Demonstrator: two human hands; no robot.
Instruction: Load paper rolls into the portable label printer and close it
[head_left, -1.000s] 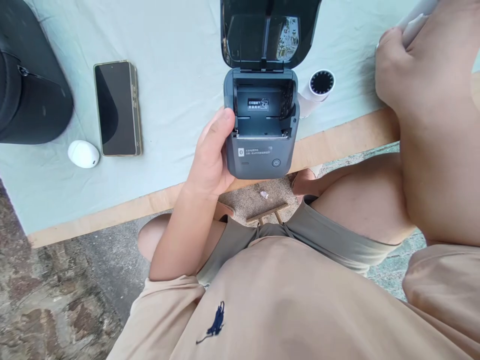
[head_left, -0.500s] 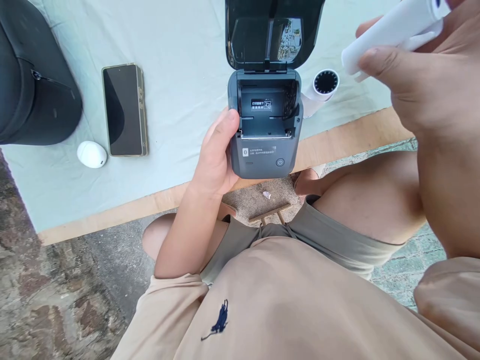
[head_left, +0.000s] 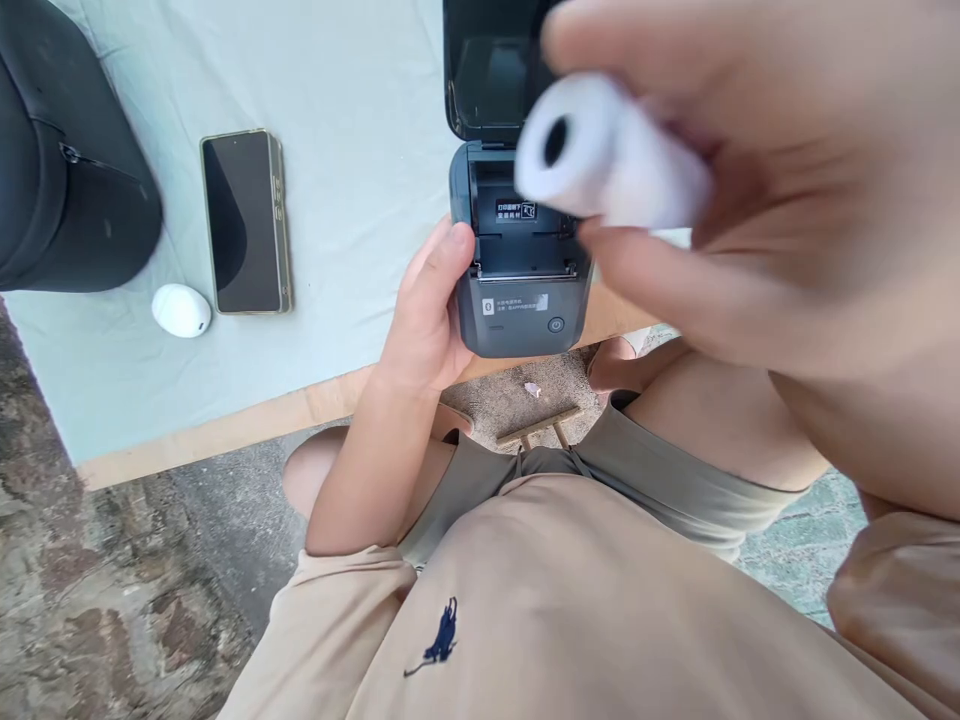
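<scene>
Your right hand (head_left: 757,190) has swung in from the upper right to the top centre of the frame, close to the camera and blurred, fingers pinched around a white paper roll (head_left: 600,155) above the open dark grey label printer (head_left: 521,270). Your left hand (head_left: 427,315) clasps that printer's left side at the table's wooden edge (head_left: 247,425); a black smartphone (head_left: 244,222) lies at upper left

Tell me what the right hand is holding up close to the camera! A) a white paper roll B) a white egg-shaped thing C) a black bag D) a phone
A: the right hand grips a white paper roll with a hollow middle, while the phone lies flat on the table.
</scene>
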